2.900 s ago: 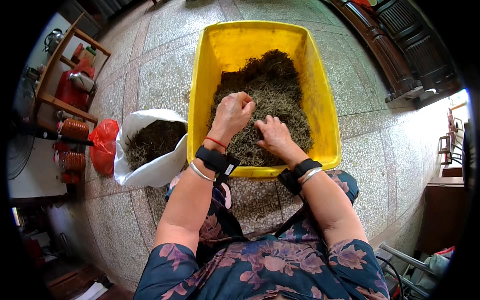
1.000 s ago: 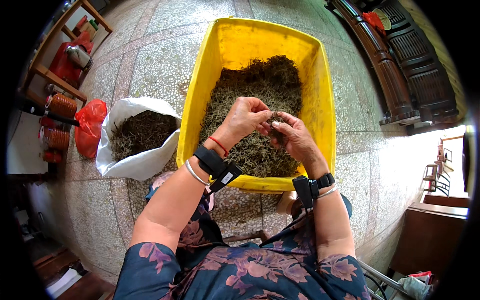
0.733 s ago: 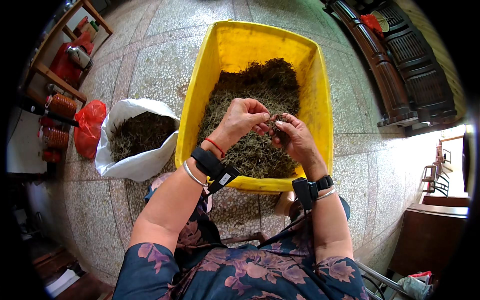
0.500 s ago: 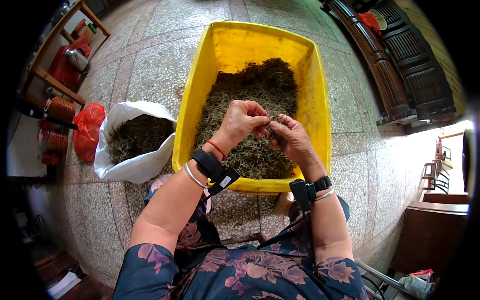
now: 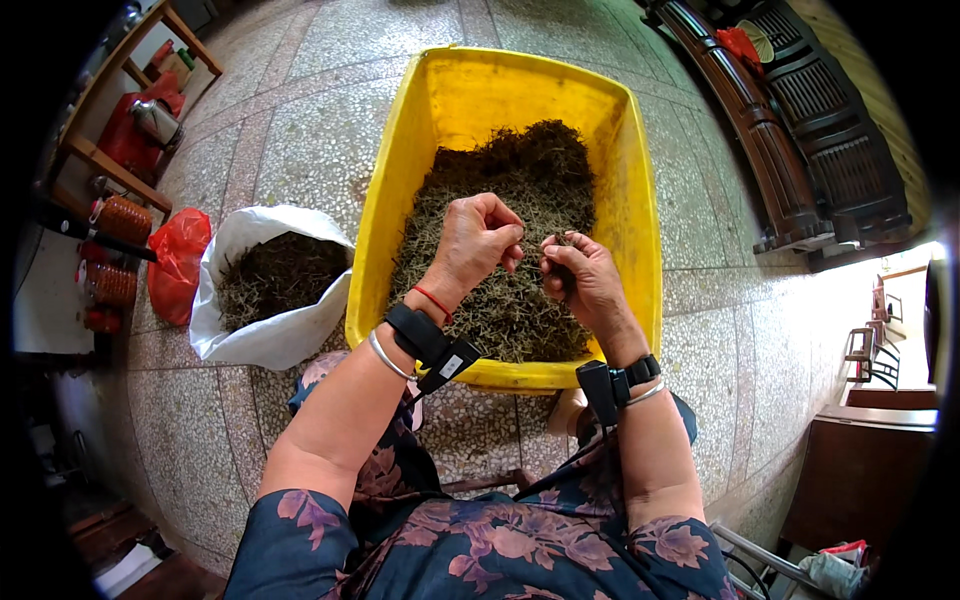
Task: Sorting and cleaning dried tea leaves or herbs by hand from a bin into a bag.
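Observation:
Both hands hover above a yellow plastic tub (image 5: 500, 374) part-filled with dry, twiggy brown-green plant material (image 5: 530, 320). My left hand (image 5: 472, 242) is pinched, thumb against forefinger; whatever lies between the tips is too small to make out. A short gap to its right, my right hand (image 5: 592, 282) has its fingers curled around a small dark clump of the dried plant stems, with a bit showing by the fingertips. To the tub's left stands an open white sack (image 5: 268, 345) holding darker dried plant material (image 5: 280, 280).
A red plastic bag (image 5: 180, 262) sits left of the sack, near jars with red lids (image 5: 120, 218). Dark carved wooden furniture (image 5: 770, 140) stands at the far right. Speckled tile floor (image 5: 310, 130) surrounds the tub. A wooden table frame (image 5: 110, 175) is at far left.
My hands were touching at the fingertips and have now drawn apart, the left one shifting slightly left. The clump stays in my right hand.

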